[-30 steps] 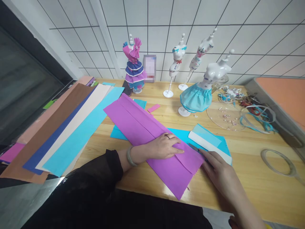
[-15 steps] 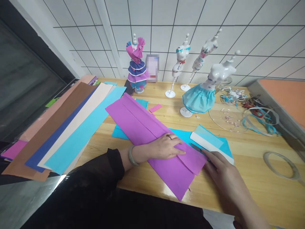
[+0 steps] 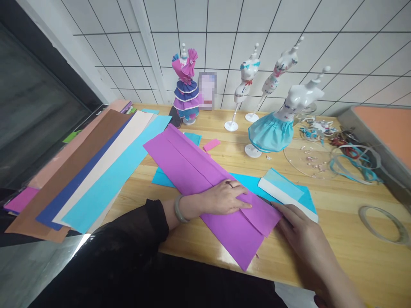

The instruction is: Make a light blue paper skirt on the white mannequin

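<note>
A folded strip of purple crepe paper (image 3: pixel 186 167) lies slantwise across the wooden table. My left hand (image 3: pixel 224 196) presses flat on it, fingers stretched out. At the strip's right end, my right hand (image 3: pixel 298 226) is closed around a tool with a dark pointed blade (image 3: pixel 265 200). The blade runs along the paper's far edge, mostly hidden by fingers and paper, so I cannot make out its exact kind. Blue paper (image 3: pixel 247 179) extends from beneath the purple strip. A white and light-blue folded piece (image 3: pixel 282 190) rests on it, just beyond my right hand.
Long paper sheets (image 3: pixel 105 158) in several colours fan out at left. Behind stand a dressed mannequin (image 3: pixel 186 94), two small white mannequins (image 3: pixel 246 81) and one in a blue skirt (image 3: pixel 272 132). Ribbons (image 3: pixel 359 160) and a tape roll (image 3: pixel 382 224) lie at right.
The dark blade has gone lower behind the paper's edge, with less of it showing. My right hand has barely shifted; my left hand stays on the paper. The view has moved slightly.
</note>
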The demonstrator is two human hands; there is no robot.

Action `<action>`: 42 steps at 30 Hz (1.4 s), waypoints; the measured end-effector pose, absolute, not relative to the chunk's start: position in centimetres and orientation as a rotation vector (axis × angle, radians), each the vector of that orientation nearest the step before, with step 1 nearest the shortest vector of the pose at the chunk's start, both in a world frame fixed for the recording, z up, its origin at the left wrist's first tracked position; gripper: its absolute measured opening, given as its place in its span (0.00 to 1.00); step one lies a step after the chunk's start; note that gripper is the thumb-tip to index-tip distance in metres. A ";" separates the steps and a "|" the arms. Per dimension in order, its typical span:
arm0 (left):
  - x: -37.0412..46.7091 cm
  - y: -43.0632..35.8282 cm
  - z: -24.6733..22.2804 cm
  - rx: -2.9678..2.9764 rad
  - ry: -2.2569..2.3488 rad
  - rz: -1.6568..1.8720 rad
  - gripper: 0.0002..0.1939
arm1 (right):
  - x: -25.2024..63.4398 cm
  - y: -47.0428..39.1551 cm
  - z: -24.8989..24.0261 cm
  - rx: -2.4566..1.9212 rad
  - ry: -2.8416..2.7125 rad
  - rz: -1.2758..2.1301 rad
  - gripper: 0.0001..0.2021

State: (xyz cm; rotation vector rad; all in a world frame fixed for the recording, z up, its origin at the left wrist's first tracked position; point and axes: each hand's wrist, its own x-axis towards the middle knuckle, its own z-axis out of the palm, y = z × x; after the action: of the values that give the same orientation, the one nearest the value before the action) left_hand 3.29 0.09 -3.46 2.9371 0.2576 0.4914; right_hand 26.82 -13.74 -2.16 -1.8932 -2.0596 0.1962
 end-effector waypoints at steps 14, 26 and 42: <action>3.3 0.1 -3.5 2.950 0.248 0.495 0.17 | 26.6 -12.2 -3.1 -1.889 -2.072 0.308 0.22; 3.3 0.0 -3.3 2.946 0.252 0.505 0.17 | 26.5 -12.4 -2.9 -1.840 -2.052 0.279 0.19; 3.3 -0.2 -2.8 2.929 0.302 0.470 0.17 | 25.5 -10.8 -2.6 -1.821 -2.071 0.346 0.22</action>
State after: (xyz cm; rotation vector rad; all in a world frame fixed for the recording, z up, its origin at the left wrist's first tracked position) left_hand 3.32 -0.17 -2.78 2.9287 0.3021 0.4701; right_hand 25.50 -10.82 -2.58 -1.8213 -2.0710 0.3460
